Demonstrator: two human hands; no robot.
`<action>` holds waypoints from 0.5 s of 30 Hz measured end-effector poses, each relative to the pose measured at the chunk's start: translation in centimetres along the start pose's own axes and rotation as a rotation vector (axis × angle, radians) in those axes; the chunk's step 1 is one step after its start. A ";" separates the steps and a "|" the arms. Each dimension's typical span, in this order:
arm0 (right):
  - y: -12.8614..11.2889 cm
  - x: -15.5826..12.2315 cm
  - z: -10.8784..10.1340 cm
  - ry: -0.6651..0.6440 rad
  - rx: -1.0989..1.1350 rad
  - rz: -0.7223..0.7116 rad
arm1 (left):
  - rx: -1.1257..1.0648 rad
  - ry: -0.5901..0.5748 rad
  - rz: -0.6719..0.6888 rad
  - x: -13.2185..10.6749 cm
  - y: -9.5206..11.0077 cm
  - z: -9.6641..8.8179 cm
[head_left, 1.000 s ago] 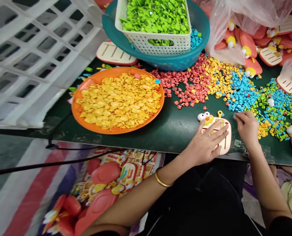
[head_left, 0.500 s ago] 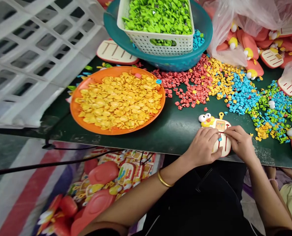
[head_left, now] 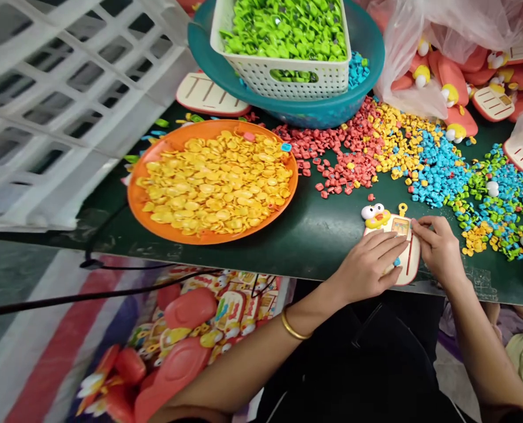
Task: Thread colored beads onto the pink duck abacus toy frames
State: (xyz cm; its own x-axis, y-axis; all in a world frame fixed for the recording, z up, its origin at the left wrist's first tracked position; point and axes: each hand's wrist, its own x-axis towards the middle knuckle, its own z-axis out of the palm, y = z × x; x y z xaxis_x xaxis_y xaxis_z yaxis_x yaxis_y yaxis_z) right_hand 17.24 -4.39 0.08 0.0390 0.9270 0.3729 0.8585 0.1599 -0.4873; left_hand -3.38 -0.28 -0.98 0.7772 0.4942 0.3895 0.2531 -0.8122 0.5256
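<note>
On the near edge of the table lies a cream toy board (head_left: pixel 413 258) with dark red slots, a small picture panel and a yellow loop on top. A yellow duck-like head with big white eyes (head_left: pixel 376 215) sits at its upper left. My left hand (head_left: pixel 371 261) lies across the board's left half and holds it, fingers stretched together and thumb low. A small blue piece (head_left: pixel 396 262) shows beside that thumb. With thumb and forefinger pinched, my right hand (head_left: pixel 439 247) touches the upper right of the board; whatever is between the fingertips is hidden.
An orange tray (head_left: pixel 140 220) of yellow discs stands left. Behind it, a white basket (head_left: pixel 244 73) of green pieces sits in a teal basin (head_left: pixel 371 76). Loose red pieces (head_left: pixel 345 167), yellow and blue ones spread beyond the board. A white crate (head_left: pixel 63 147) leans at far left.
My right hand has moved from the board's middle slot to its upper right side. My left fingers now lie flatter over the board. The whole view has shifted slightly.
</note>
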 end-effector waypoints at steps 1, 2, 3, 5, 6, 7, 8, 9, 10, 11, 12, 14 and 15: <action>-0.2 -0.5 0.0 0.005 -0.011 0.007 | -0.001 -0.007 0.023 0.0 -0.1 0.0; -0.4 -0.9 0.1 0.007 -0.017 0.012 | 0.000 -0.015 0.046 0.0 -0.2 0.1; -0.6 -1.3 0.2 0.008 -0.016 0.012 | -0.001 -0.022 0.066 0.0 -0.3 0.1; -1.0 -1.8 0.2 -0.006 0.007 -0.002 | -0.010 -0.020 0.094 -0.1 -0.5 0.1; -1.3 -2.0 0.2 -0.017 0.025 -0.012 | -0.016 -0.018 0.106 -0.1 -0.6 0.1; -1.6 -2.2 0.1 -0.027 0.048 -0.025 | -0.021 -0.017 0.118 -0.1 -0.6 0.1; -1.8 -2.3 0.0 -0.038 0.079 -0.040 | -0.025 -0.017 0.130 -0.1 -0.7 0.1; -1.9 -2.2 -0.2 -0.057 0.118 -0.056 | -0.026 -0.016 0.143 -0.1 -0.7 0.1; -1.8 -2.0 -0.5 -0.093 0.166 -0.071 | -0.025 -0.014 0.155 0.0 -0.8 0.1; -1.5 -1.6 -0.7 -0.131 0.213 -0.076 | -0.020 -0.010 0.165 0.0 -0.8 0.1; -1.0 -1.0 -1.0 -0.145 0.244 -0.062 | -0.010 -0.001 0.165 0.0 -0.8 0.1; 0.6 0.5 -1.4 -0.069 0.209 0.028 | 0.017 0.011 0.137 0.0 -0.8 0.2; 1.6 1.3 -1.5 0.003 0.141 0.082 | 0.031 0.012 0.109 0.1 -0.7 0.3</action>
State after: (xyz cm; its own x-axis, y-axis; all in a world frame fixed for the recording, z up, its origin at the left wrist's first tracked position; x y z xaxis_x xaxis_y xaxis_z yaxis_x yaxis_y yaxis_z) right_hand 19.40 -3.40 0.95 0.1082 0.9378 0.3298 0.7721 0.1297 -0.6221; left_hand -3.34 0.25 -1.56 0.7942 0.4063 0.4519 0.1856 -0.8703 0.4563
